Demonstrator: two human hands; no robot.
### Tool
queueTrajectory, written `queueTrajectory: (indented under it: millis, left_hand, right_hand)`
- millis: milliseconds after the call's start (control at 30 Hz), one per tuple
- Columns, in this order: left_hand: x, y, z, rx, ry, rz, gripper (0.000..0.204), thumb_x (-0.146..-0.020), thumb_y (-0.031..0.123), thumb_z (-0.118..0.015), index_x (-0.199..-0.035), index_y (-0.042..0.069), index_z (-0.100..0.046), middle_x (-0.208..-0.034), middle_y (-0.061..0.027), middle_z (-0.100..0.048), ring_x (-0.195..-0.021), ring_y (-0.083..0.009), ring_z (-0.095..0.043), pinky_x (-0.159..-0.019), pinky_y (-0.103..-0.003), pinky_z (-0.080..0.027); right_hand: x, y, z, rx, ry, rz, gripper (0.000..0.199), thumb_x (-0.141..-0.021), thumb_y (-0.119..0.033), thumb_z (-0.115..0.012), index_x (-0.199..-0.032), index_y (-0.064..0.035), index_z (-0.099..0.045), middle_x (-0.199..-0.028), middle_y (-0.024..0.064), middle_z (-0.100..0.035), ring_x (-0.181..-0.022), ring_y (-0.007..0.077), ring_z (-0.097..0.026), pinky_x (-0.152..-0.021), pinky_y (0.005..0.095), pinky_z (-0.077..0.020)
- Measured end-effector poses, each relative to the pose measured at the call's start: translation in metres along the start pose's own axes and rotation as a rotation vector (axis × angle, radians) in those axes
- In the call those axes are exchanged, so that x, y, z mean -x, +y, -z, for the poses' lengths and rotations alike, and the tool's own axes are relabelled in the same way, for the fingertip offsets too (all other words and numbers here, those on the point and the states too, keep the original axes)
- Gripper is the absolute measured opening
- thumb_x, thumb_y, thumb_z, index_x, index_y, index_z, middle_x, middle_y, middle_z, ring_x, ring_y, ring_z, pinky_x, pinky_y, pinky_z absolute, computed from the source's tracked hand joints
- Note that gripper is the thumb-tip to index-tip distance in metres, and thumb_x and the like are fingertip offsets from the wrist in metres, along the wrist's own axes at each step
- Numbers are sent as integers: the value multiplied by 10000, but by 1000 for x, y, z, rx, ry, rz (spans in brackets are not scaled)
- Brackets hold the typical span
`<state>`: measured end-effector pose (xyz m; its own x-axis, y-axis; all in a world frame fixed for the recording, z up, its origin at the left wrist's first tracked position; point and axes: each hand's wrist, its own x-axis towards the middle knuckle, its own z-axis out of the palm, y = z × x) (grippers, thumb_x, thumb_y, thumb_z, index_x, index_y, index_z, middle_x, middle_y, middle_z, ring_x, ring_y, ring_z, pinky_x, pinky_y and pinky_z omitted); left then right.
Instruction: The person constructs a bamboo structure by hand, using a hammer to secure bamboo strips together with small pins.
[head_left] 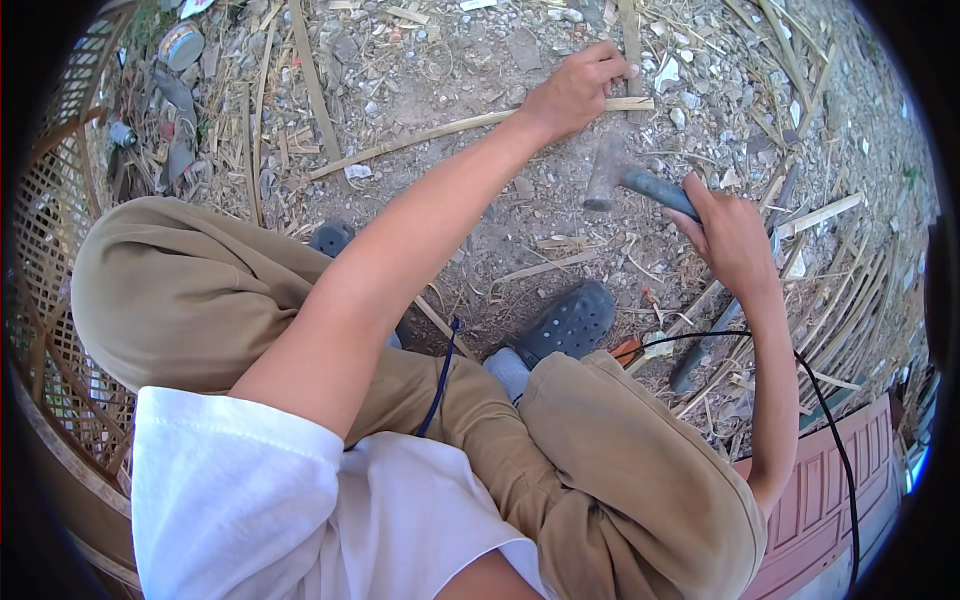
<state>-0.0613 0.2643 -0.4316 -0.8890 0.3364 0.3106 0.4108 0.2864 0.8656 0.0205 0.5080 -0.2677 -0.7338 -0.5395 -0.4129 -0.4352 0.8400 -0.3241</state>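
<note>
My left hand (578,92) reaches far out over the ground, thumb and fingers pinched together. What lies between the fingertips is too small to make out. Beneath them, the end of a long thin wooden strip (430,133) meets a second strip (630,35) that runs away toward the far edge. My right hand (735,235) is wrapped round the grey-green handle of a hammer (655,189). The hammer's head is slightly blurred and hangs just nearer to me than the strip's end, apart from my left hand.
A stick-like dark tool (697,355) lies on the debris-strewn ground at right, beside a heap of thin strips (850,310). More strips (318,80) lie at far left. A woven lattice (55,200) stands left, a tin (181,46) beyond it. A black cable (845,450) crosses my right forearm.
</note>
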Motion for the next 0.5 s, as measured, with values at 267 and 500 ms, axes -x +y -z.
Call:
queueTrajectory:
  millis: [267, 500]
  left_hand:
    - [0, -3, -2, -18, 26, 5, 362, -914, -134, -531, -1145, 34, -753, -1003, -102, -637, -846, -221, -680, -788, -359, -566]
    - [-1, 0, -6, -12, 36, 17, 228, -885, 21, -650, -1098, 12, -729, -1015, -133, -644, -888, -269, -703, -815, -387, -583]
  right_hand:
    - [5, -59, -78, -941, 330, -549, 350, -1097, -330, -616, -962, -7, -593, -630, 23, -517, -561, 94, -495, -522, 334, -391]
    - [-13, -61, -30, -798, 402, -806, 231, -1044, -210, -684, -993, 3, -613, -662, 56, -557, -582, 139, -517, -542, 350, -415]
